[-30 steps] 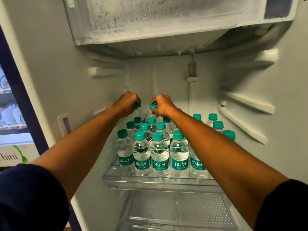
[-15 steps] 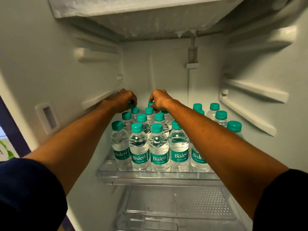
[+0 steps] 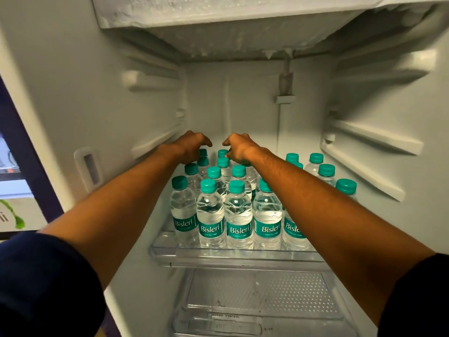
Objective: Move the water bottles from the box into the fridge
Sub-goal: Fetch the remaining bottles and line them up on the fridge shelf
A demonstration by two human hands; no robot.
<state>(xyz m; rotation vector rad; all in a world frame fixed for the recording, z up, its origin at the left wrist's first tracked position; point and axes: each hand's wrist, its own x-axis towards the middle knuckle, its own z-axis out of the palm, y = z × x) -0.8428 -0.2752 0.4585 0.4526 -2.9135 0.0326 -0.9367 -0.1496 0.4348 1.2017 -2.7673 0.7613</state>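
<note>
water bottles (image 3: 237, 212) stand upright, caps up; both hands (image 3: 192, 147) hover loosely curled, gripping nothing.

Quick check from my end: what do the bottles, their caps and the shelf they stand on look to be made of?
Bottles: clear thin plastic, glossy; ribbed walls show the water through and catch highlights.
Caps: opaque teal plastic, smooth, seemingly ribbed sides.
Shelf: transparent and glossy; likely clear plastic, though the flat panel could be glass, I cannot tell which.
</note>
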